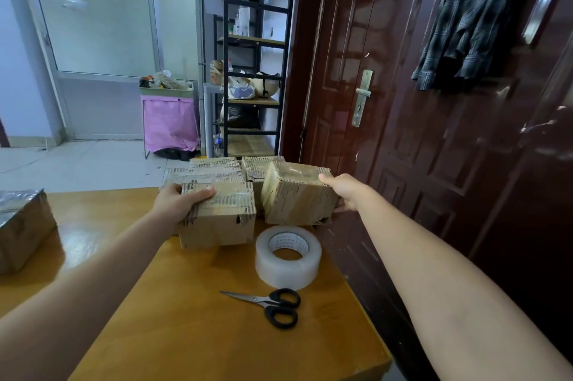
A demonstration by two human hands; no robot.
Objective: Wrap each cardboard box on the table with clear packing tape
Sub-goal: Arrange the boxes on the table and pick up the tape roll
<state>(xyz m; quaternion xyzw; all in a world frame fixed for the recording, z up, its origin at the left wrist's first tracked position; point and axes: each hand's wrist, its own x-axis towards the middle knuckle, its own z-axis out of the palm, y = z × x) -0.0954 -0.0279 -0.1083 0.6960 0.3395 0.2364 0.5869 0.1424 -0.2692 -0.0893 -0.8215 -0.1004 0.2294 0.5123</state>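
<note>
At the table's far edge, boxes half hidden behind two front ones. Left hand gripping the left box, thumb on top; right hand grasping the tilted right box, fingers out of sight behind it. Just in front, tape roll and scissors. At left, another box, cut off by the edge.

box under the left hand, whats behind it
Behind the box gripped by the left hand sit more cardboard boxes, only their torn tops showing. Their lower parts and the table under them are covered.
</note>
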